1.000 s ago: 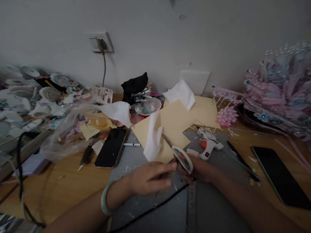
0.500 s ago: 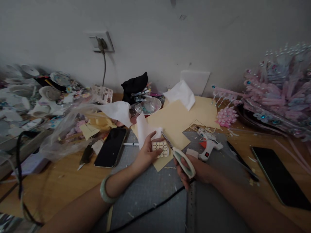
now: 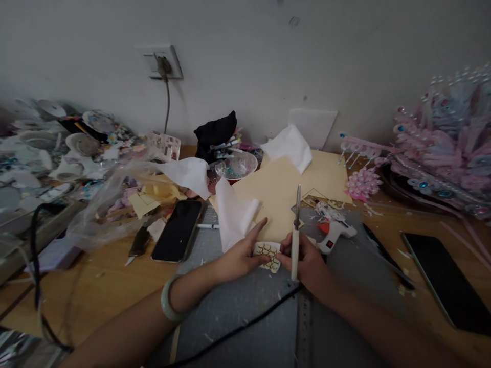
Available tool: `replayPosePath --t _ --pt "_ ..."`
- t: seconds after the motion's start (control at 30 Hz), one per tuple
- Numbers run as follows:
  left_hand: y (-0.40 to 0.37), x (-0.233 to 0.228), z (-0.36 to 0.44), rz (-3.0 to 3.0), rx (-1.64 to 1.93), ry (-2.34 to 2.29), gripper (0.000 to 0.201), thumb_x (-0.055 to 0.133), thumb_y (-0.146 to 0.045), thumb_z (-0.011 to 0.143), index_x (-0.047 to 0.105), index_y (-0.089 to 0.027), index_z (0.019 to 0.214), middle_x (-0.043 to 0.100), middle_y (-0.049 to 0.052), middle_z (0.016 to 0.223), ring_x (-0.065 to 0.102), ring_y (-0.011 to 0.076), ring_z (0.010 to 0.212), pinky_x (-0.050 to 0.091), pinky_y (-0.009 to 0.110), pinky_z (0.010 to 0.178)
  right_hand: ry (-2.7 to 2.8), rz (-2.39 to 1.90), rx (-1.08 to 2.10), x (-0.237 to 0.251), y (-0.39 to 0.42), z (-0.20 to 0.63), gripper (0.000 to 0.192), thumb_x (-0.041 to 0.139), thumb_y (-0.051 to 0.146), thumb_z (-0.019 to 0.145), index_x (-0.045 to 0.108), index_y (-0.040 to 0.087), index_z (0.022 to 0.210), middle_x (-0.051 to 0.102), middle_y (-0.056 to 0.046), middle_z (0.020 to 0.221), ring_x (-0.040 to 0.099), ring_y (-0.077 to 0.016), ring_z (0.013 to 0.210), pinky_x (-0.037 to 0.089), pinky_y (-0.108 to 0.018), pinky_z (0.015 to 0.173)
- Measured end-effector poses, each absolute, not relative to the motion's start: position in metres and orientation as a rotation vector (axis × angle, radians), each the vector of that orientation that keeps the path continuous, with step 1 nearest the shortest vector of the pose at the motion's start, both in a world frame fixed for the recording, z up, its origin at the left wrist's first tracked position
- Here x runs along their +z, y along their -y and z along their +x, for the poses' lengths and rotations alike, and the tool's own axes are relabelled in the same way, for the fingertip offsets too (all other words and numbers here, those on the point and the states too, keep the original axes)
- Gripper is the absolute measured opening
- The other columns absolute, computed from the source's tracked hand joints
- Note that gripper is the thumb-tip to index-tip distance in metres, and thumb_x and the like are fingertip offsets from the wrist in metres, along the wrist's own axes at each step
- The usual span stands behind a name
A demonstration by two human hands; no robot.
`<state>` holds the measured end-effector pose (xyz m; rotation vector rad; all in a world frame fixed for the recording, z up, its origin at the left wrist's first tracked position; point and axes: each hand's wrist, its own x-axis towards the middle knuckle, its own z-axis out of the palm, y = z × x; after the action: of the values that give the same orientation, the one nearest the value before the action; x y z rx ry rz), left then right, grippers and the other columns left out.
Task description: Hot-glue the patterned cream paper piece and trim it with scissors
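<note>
A small white piece with a dark-lined cream pattern (image 3: pixel 269 252) lies low over the grey cutting mat (image 3: pixel 230 306). My left hand (image 3: pixel 245 253) grips it at its left side, the thumb across its face. In my right hand (image 3: pixel 307 260) is a pair of scissors (image 3: pixel 295 250) with pale handles, held upright, blades pointing away from me and together. Fingertips of the right hand reach the patterned piece's right edge. Beyond the hands are cream paper sheets (image 3: pixel 282 194) and a crumpled white sheet (image 3: pixel 232 214).
A phone (image 3: pixel 176 230) lies to the left, another phone (image 3: pixel 445 276) to the right. Right of my hands sit a glue gun (image 3: pixel 335 235) and a dark knife (image 3: pixel 387 255). A black cable (image 3: pixel 245 327) crosses the mat. Pink beaded ornaments (image 3: pixel 448 153) crowd the right side.
The patterned piece has come nearer and right with my left hand. My right hand has turned the scissors upright and moved its fingers to the piece.
</note>
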<state>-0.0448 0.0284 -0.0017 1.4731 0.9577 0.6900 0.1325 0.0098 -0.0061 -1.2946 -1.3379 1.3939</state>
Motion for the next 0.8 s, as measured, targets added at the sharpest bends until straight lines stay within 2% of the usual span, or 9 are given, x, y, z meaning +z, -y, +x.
replayPosePath --t 0.07,0.17,0.27,0.37,0.8 --pt "-0.0294 -0.0034 -0.0448 1.471 0.646 -0.955 0.074 0.062 -0.023 0.069 0.027 -0.019 0.134 0.044 0.012 0.129 0.047 0.0219 0.109 0.039 0.034 0.091 1.337 -1.305 1.390 -0.0051 -0.0104 0.1322 0.022 0.063 0.024 0.063 0.046 0.021 0.076 0.050 0.005 0.066 0.047 -0.0102 0.059 0.039 -0.023 0.057" --pt "-0.0318 -0.0047 -0.0443 1.275 0.532 -0.869 0.049 0.061 -0.033 0.071 0.047 -0.016 0.116 0.062 0.007 0.097 0.059 0.0163 0.079 0.048 0.029 0.068 1.312 -1.305 1.378 -0.0036 -0.0118 0.1317 0.023 0.063 0.025 0.062 0.045 0.021 0.076 0.047 0.006 0.064 0.045 -0.0097 0.057 0.039 -0.022 0.055" --pt "-0.0343 -0.0040 -0.0444 1.135 0.381 -0.740 0.030 0.058 -0.037 0.074 0.057 -0.012 0.090 0.063 0.003 0.073 0.057 0.0112 0.058 0.047 0.023 0.055 1.256 -1.307 1.385 -0.0024 -0.0130 0.1318 0.024 0.063 0.028 0.061 0.044 0.022 0.076 0.046 0.006 0.064 0.044 -0.0096 0.056 0.039 -0.022 0.052" --pt "-0.0354 -0.0027 -0.0451 1.096 0.372 -0.737 0.026 0.059 -0.036 0.073 0.059 -0.012 0.083 0.064 0.003 0.070 0.058 0.0103 0.056 0.047 0.023 0.055 1.225 -1.305 1.402 -0.0024 -0.0138 0.1330 0.025 0.064 0.028 0.061 0.044 0.021 0.075 0.045 0.005 0.066 0.044 -0.0092 0.057 0.039 -0.022 0.052" --pt "-0.0324 0.0017 -0.0422 1.121 0.387 -0.873 0.028 0.069 -0.032 0.062 0.054 -0.013 0.076 0.064 0.000 0.066 0.059 0.0114 0.053 0.043 0.019 0.043 1.191 -1.236 1.508 -0.0081 -0.0170 0.1336 0.029 0.066 0.027 0.062 0.045 0.021 0.080 0.049 0.005 0.070 0.042 -0.0062 0.048 0.039 -0.021 0.046"
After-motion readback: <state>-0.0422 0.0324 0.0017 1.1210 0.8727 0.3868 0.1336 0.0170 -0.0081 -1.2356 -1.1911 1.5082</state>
